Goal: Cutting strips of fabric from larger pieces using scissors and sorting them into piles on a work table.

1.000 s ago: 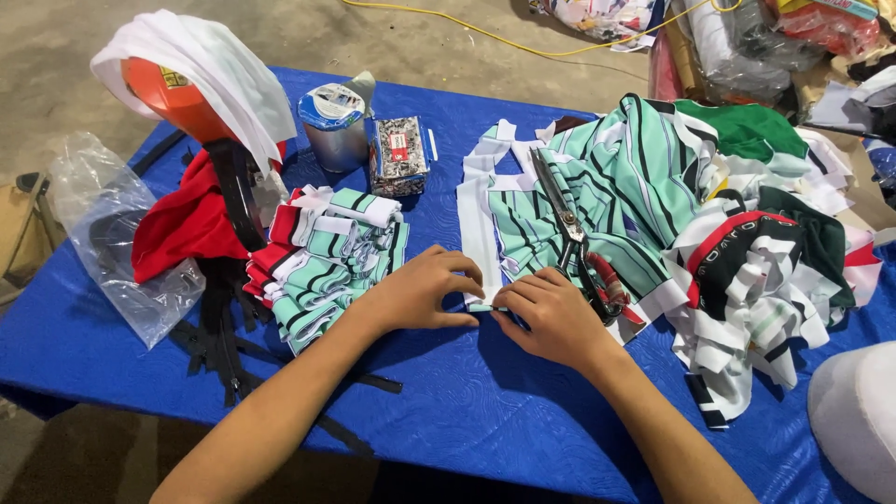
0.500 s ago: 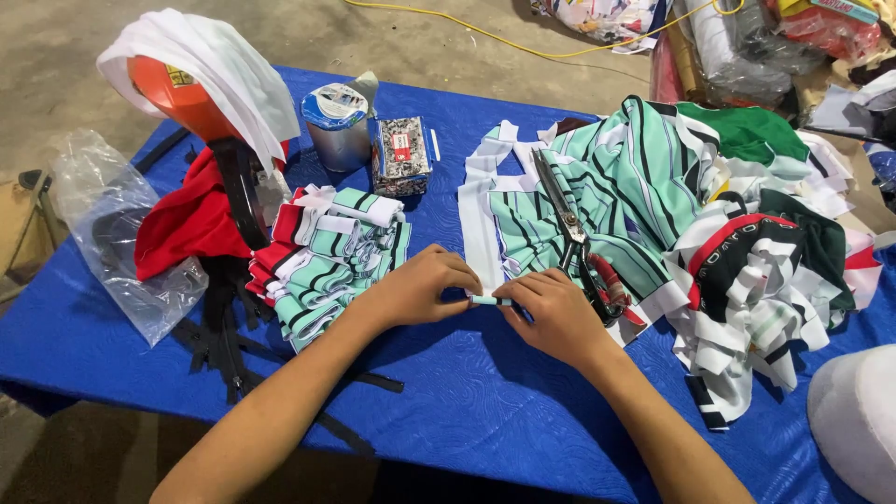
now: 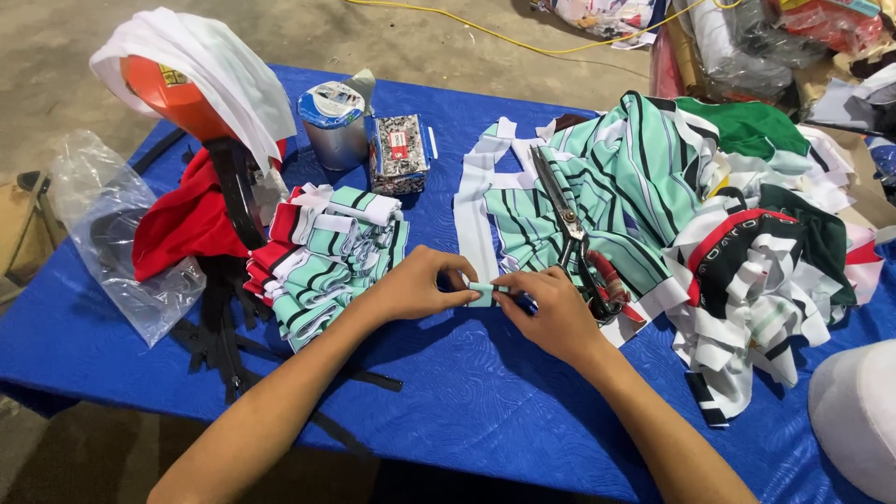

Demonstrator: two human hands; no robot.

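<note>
**Two hands pinching a small folded strip of mint cloth over a blue table**

Head view: the left hand and the right hand are meeting above the blue tablecloth, just in front of the person. Both are closing their fingertips on the same small cloth strip, mint green and white, which is sitting between the two hands, held a little above the cloth-covered table. The left hand is gripping its left end with thumb and fingers curled; the right hand is pinching its right end.

Just left of the left hand, a stack of folded strips in mint, white and red is lying on the table. Behind the hands, a striped mint fabric piece is spreading out flat, and a pair of scissors is resting on it, handles near the right hand. Further right, a big heap of cut strips in green, white, black and red is piling up. At the back left, a metal can is standing beside a small patterned box. An orange helmet draped with white cloth is sitting at the far left, above a red cloth and a clear plastic bag. Black straps are trailing over the table's near edge.
</note>
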